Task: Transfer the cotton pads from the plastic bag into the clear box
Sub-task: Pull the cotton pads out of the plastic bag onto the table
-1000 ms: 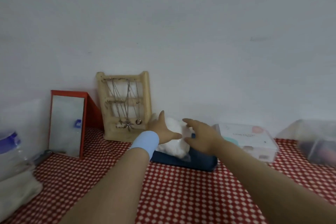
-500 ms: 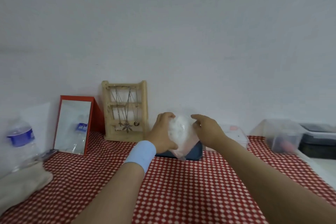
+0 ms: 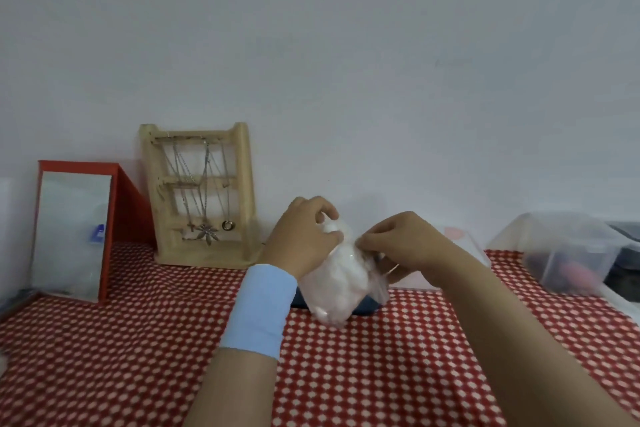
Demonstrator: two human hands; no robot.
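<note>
A clear plastic bag (image 3: pixel 337 282) full of white cotton pads hangs above the red checked tablecloth (image 3: pixel 138 340), held between both hands. My left hand (image 3: pixel 301 241), with a light blue wristband, grips the bag's top left. My right hand (image 3: pixel 401 241) pinches the bag's top edge from the right. A clear box (image 3: pixel 460 239) with a pink-marked lid stands behind my right hand, mostly hidden by it.
A dark blue flat case (image 3: pixel 363 308) lies under the bag. A wooden necklace stand (image 3: pixel 201 194) and a red-framed mirror (image 3: pixel 74 232) lean at the wall on the left. A translucent container (image 3: pixel 568 253) holding items sits at the right.
Both hands took the bag off the dark blue case and lifted it towards me. The fingers now work at its top edge. The view has shifted.
</note>
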